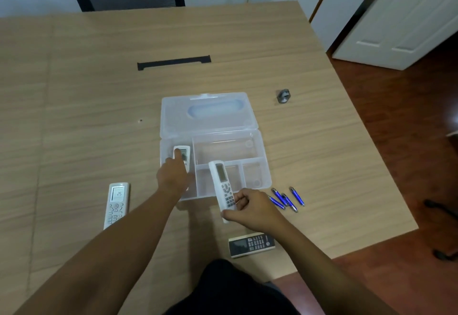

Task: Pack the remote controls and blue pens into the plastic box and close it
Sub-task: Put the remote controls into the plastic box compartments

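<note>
So, left hand point(173, 178): you're pressing a white remote point(183, 157) into the plastic box point(257, 146), fingers loose.
Right hand point(250, 209): you're gripping a second remote point(223, 186); be tilting it toward 12 o'clock, clearing dividers.

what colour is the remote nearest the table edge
Dark, nearly black face with a cream casing, head view.

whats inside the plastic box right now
One white remote lies in the left compartment of the plastic box, with the left hand resting on it and covering its lower part. The other compartments look empty. The right hand holds a second remote above the box front.
</note>
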